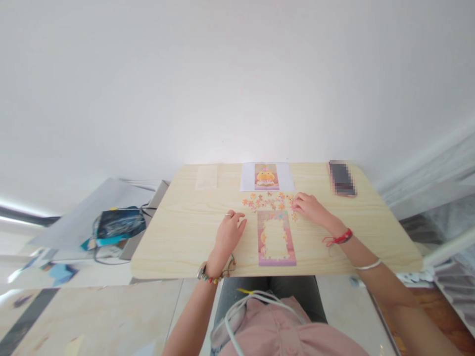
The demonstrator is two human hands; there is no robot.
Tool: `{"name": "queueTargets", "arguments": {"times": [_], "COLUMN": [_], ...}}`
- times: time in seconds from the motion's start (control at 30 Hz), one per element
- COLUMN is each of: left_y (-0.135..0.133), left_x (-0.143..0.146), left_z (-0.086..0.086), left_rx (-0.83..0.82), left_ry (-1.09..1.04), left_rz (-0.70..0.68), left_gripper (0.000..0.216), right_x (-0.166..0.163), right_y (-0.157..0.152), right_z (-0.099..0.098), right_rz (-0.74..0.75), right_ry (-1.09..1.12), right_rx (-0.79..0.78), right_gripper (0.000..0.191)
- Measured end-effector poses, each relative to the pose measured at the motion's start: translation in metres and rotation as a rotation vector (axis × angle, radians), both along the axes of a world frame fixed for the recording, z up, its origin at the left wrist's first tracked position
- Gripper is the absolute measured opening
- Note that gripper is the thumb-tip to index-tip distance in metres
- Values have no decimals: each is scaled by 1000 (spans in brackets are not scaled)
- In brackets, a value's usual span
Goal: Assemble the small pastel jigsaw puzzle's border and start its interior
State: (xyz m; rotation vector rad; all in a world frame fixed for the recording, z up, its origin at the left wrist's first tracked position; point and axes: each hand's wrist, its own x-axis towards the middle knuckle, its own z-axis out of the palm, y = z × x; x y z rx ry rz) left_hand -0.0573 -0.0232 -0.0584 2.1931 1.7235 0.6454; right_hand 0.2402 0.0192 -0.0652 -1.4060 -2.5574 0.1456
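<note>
On the table lies a jigsaw puzzle [262, 252], its pink and purple border joined into an upright rectangle around a bare middle. Just beyond it, loose puzzle pieces [270, 201] are scattered in orange, yellow and pink. My right hand [309, 207] is at the right end of these pieces, its thumb and fingers pinched together on a puzzle piece, mostly hidden by the fingertips. Left of the puzzle, my left hand [229, 232] rests on the table, holding nothing, with its fingers loosely bent and apart. A picture sheet [265, 177] showing a yellow character lies behind the pieces.
The light wooden table [178, 237] stands against a white wall. A blurred phone [342, 178] lies at the back right. At the back left is a pale, see-through sheet [207, 177]. Left of the table, a dark bag [120, 225] and cables sit lower down. A white cable [232, 316] crosses my lap.
</note>
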Motion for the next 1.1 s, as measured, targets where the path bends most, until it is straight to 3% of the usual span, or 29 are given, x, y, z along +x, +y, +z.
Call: {"name": "queueTargets", "arguments": {"times": [0.2, 0.33, 0.5, 0.63, 0.87, 1.1], "left_y": [-6, -11, -9, -7, -12, -15], "left_x": [18, 36, 52, 57, 67, 68], "left_z": [6, 14, 22, 27, 27, 28], "left_rx": [12, -17, -217, -407, -570, -588], "left_ry": [-46, -172, -442, -686, -1045, -1053], "left_rz": [-62, -145, -245, -247, -4, -1], "left_gripper": [17, 18, 19, 22, 33, 33], "right_x": [-6, -27, -51, -55, -63, -72], "right_y": [-9, -31, -52, -55, -63, -65], "right_z": [7, 20, 38, 49, 45, 41], "right_rz": [-25, 64, 243, 320, 45, -4], "right_ry": [-26, 26, 12, -5, 314, 283], "right_rx": [100, 168, 274, 343, 363, 438], "right_gripper": [16, 19, 18, 18, 17, 13]}}
